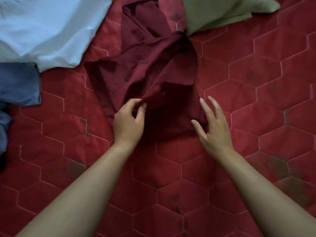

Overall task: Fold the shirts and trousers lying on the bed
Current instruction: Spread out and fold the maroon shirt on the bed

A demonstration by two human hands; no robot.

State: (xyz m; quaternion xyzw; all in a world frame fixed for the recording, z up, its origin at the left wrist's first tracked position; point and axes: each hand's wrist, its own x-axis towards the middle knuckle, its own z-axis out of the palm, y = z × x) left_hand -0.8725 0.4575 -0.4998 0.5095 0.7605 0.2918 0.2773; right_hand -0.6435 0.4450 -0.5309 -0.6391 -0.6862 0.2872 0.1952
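A crumpled dark maroon shirt [150, 69] lies in the middle of the red quilted bed [171, 177], one part stretching away toward the top. My left hand [129, 120] pinches a fold of its near edge between thumb and fingers. My right hand [212, 124] is beside the shirt's near right corner with fingers spread and straight, the thumb touching the cloth.
A light blue garment [47, 26] spreads over the upper left. A folded blue-grey garment [18, 82] lies at the left edge, with more blue cloth [4, 130] below it. A pale green garment [220, 11] sits at the top right.
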